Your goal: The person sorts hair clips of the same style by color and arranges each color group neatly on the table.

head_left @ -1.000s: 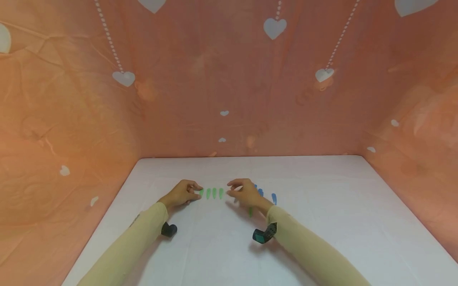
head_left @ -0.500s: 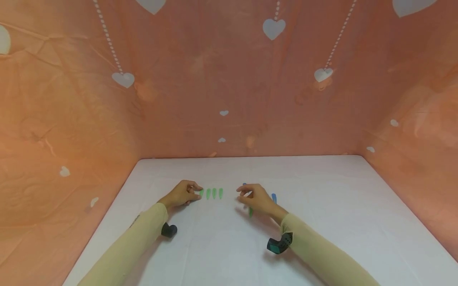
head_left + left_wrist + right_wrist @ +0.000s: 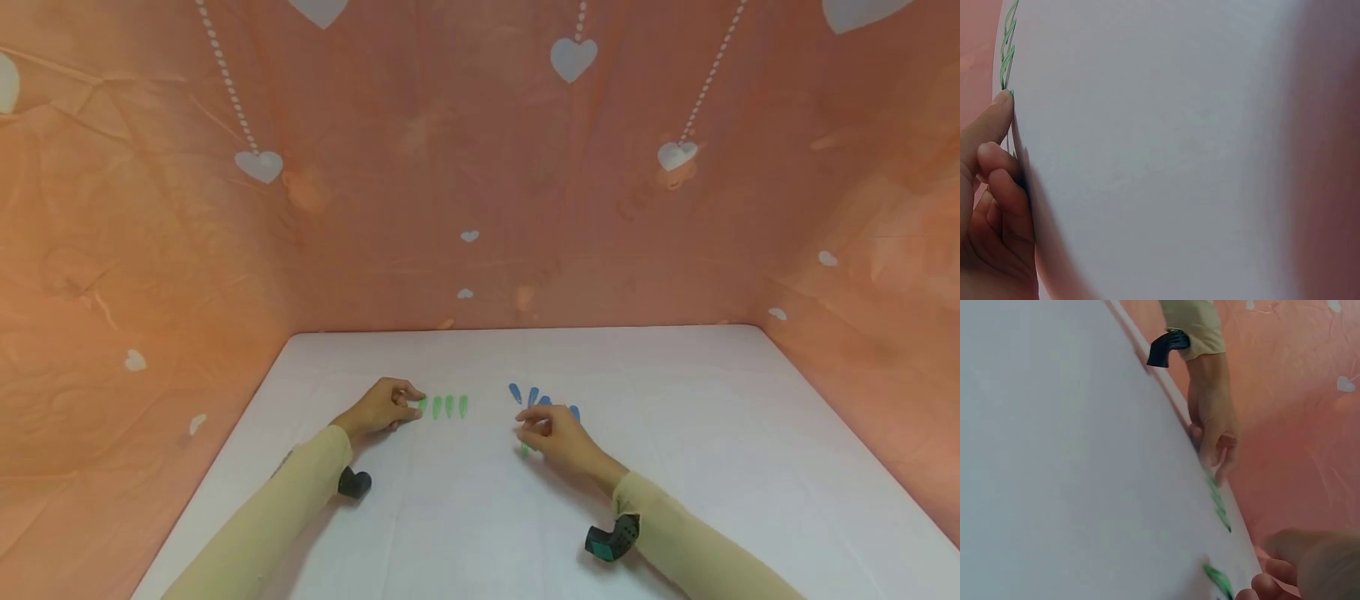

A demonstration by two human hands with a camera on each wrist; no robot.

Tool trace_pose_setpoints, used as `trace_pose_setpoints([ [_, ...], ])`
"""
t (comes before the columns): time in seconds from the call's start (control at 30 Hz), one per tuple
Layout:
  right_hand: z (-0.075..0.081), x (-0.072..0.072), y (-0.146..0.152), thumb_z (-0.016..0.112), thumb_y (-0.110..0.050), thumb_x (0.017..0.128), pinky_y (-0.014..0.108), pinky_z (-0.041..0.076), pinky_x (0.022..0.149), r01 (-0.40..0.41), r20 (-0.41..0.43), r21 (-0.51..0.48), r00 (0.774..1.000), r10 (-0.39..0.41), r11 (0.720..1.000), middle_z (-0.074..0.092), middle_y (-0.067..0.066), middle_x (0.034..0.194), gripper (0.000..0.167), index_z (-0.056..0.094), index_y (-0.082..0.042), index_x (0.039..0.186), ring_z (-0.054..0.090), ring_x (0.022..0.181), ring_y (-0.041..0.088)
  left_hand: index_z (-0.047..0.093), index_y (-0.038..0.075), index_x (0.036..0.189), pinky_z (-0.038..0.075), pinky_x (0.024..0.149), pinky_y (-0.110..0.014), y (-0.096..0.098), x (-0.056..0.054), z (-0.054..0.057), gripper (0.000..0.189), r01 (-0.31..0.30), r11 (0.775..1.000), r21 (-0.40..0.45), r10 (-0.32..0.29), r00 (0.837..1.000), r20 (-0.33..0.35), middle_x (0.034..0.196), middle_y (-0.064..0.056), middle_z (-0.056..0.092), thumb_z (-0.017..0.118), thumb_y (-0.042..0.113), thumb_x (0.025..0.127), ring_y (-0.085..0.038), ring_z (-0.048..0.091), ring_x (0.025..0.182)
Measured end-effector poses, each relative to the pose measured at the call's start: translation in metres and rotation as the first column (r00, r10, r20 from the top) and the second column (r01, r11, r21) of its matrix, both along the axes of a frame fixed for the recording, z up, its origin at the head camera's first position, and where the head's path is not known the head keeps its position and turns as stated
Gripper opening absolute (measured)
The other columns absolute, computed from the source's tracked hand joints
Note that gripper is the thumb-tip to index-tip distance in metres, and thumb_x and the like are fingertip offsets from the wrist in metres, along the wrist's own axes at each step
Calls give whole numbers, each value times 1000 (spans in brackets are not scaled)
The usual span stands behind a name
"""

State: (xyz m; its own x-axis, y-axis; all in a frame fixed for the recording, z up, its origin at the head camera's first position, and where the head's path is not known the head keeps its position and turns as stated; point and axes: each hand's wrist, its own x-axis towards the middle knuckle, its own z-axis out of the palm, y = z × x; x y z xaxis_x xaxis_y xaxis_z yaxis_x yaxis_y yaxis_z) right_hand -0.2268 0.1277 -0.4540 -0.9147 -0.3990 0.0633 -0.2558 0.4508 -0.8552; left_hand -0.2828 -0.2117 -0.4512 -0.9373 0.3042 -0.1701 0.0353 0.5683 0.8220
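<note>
Several slim green hair clips, teardrop-shaped, lie side by side in a row on the white table. My left hand is at the row's left end, thumb and a finger pinching the two ends of the leftmost green clip. In the left wrist view, the fingertip touches the near end of the green row. My right hand hovers with loosely bent fingers and nothing visible between them. Below its fingertips, one more green clip is partly covered. Blue clips lie just beyond, some partly hidden.
The white table stretches forward to a hanging orange cloth printed with pale hearts. Cloth also closes off both sides. A dark wrist camera sits on the right sleeve, another on the left.
My right hand has moved away from the green row, to the right and toward me, uncovering blue clips. My left hand and the row have stayed in place.
</note>
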Motion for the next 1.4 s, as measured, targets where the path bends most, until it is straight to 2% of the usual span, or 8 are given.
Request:
trace_pose_setpoints([
  [0.13,-2,4,3,70,-11,93,21,49,67,36,-12,37,999,-36,999,69,13,105,28,69,2,117,61,85,14,65,-5,122,36,49,-19,-1,0,0,32,9,1000,-3,-9,1000,1,56,5,50,71,4,92,-6,42,47],
  [0.43,-6,8,2,74,-9,86,21,44,69,85,-109,146,992,-69,986,70,8,97,24,72,-2,109,54,80,10,65,-7,122,36,49,-19,-3,-1,-2,33,10,1000,11,-10,1000,-4,56,5,51,71,3,91,-6,42,47],
  [0.6,-6,12,-3,78,-15,84,28,44,74,136,-111,204,987,-115,970,67,3,98,26,72,-9,108,53,83,13,65,-7,123,36,49,-19,-2,-1,-1,33,11,1000,11,-11,1000,5,55,5,50,71,4,92,-6,42,46],
  [0.77,-6,15,-8,80,-17,83,37,48,85,170,-143,267,980,-135,949,66,0,98,27,72,-12,108,57,90,13,65,-6,125,36,49,-19,-1,0,1,35,7,1000,-3,-7,1000,2,56,5,47,72,4,92,-7,42,47],
  [0.9,-4,15,-11,81,-13,80,33,47,79,169,-148,268,980,-133,949,65,-2,92,28,72,-10,107,56,84,11,64,-6,125,37,49,-20,-1,-1,2,36,14,1000,-8,-14,1000,-5,57,5,47,71,5,92,-7,42,48],
  [1.03,-2,14,-13,78,-8,80,27,42,71,146,-126,253,985,-117,956,64,-3,85,28,72,-8,107,52,76,10,65,-7,125,37,49,-20,-1,-2,1,36,18,1000,-3,-18,1000,-6,57,5,47,71,4,92,-7,42,48],
  [1.17,-1,11,-11,78,-7,81,28,43,72,98,-77,251,994,-81,963,62,-4,84,34,71,-6,115,52,77,11,64,-8,124,36,49,-19,-1,-2,1,35,27,1000,14,-27,1000,-9,57,5,47,71,3,91,-7,42,47],
  [1.4,4,-4,-1,79,-3,82,29,43,82,-102,37,237,995,96,966,58,0,85,51,64,1,130,51,84,14,64,-8,124,36,49,-19,-2,-1,1,35,28,999,15,-28,1000,-7,56,5,48,71,3,91,-6,42,47],
])
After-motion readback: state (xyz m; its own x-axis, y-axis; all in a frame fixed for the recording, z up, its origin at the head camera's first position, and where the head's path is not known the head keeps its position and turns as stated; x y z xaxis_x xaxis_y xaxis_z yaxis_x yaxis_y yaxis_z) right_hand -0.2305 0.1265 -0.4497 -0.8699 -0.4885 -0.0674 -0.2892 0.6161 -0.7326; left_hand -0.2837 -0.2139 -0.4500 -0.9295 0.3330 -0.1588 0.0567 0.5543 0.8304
